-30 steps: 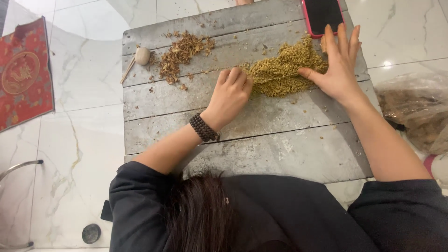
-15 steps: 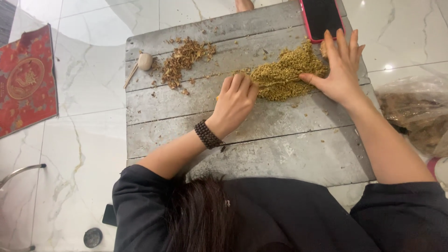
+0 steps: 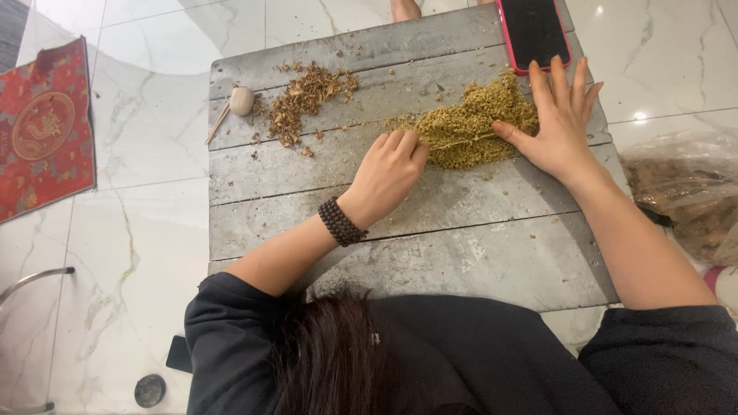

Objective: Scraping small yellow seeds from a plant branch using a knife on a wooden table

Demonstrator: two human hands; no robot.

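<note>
A heap of yellow-green dried herb bits (image 3: 469, 127) lies on a grey plank table (image 3: 461, 253). My left hand (image 3: 388, 173), a dark bead bracelet on its wrist, has its fingers curled and pinching at the heap's left edge. Flat on the heap's right side rests my right hand (image 3: 557, 127), fingers spread, thumb touching the herb. A smaller brown pile of dried scraps (image 3: 304, 100) sits further left on the table. Whether my left fingers hold any bits is hidden.
A phone in a red case (image 3: 534, 31) lies at the table's far edge. A small round wooden tool with a stick (image 3: 238, 104) lies by the brown pile. A red patterned mat (image 3: 42, 131) lies on the marble floor, and a clear bag of dried plant matter (image 3: 680, 200) sits at right.
My left hand has shifted slightly along the heap's left edge, still picking at it. My right hand stays flat on the heap. The camera view has moved a little.
</note>
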